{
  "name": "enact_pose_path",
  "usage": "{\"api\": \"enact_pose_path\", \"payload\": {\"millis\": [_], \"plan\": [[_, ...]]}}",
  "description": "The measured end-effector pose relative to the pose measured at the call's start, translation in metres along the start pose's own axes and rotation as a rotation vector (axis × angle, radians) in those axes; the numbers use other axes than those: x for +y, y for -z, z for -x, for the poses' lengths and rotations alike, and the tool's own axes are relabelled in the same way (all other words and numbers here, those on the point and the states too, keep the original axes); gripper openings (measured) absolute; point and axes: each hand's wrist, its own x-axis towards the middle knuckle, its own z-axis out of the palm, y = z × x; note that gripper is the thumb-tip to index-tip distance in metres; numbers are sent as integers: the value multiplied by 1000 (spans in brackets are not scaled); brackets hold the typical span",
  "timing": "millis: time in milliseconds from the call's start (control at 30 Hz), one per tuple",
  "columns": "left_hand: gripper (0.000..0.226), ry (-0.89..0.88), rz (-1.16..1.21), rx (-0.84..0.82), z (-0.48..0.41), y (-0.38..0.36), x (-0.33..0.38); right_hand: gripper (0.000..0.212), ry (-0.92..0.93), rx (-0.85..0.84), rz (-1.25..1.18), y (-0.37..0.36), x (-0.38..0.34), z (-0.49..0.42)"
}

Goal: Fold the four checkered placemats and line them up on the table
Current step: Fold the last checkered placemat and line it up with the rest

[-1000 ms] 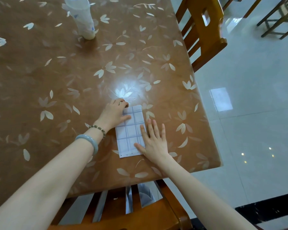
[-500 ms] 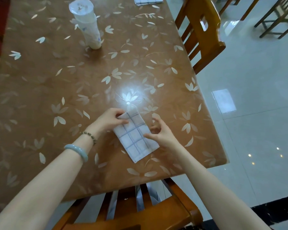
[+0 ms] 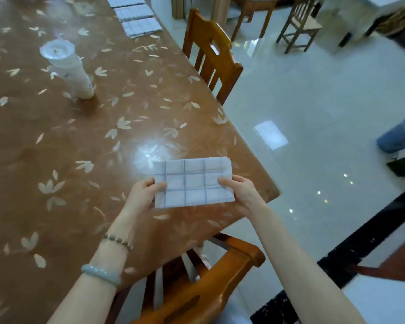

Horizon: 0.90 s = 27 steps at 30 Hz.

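Ideally, the left hand (image 3: pixel 142 194) and right hand (image 3: pixel 240 191), pinching the ends of the folded white, blue-checked cloth placemat (image 3: pixel 193 182) at lower centre, should carry it level to the three folded placemats (image 3: pixel 136 17) at top centre.

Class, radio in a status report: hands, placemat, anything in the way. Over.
Left hand and right hand each grip an end of the folded placemat. Three folded placemats lined up at far end of table. White bottle stands left of that route.

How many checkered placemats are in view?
4. The left hand and right hand hold one placemat over the table; three more lie in a row at its far end, the farthest partly cut off.
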Motion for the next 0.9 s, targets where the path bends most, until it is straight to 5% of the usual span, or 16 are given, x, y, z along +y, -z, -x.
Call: {"api": "enact_pose_path", "payload": {"millis": [433, 900], "plan": [[5, -77, -74, -109, 45, -170, 40, 8, 202, 271, -285, 161, -14, 39], [9, -2, 88, -121, 77, -390, 77, 6, 214, 222, -342, 378, -87, 48]]}}
